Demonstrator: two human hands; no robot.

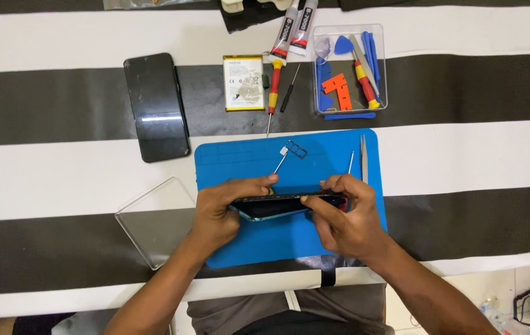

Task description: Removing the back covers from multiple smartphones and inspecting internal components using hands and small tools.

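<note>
Both hands hold a dark smartphone (pixel 280 203) edge-on above a blue work mat (pixel 246 158). My left hand (pixel 221 208) grips the phone's left end, thumb on top. My right hand (pixel 345 217) grips its right end, fingers curled over the upper edge. The phone shows a teal underside. Just beyond the hands, a thin ejector pin (pixel 279 162) and a small card tray (pixel 296 149) lie on the mat. Metal tweezers (pixel 363 158) rest at the mat's right side.
A black phone panel (pixel 155 105), a white battery (pixel 244 82), two screwdrivers (pixel 273 87), two glue tubes (pixel 293 28) and a clear box of pry tools (pixel 348 68) lie beyond the mat. A clear case (pixel 153 220) sits left. The cloth is black-and-white striped.
</note>
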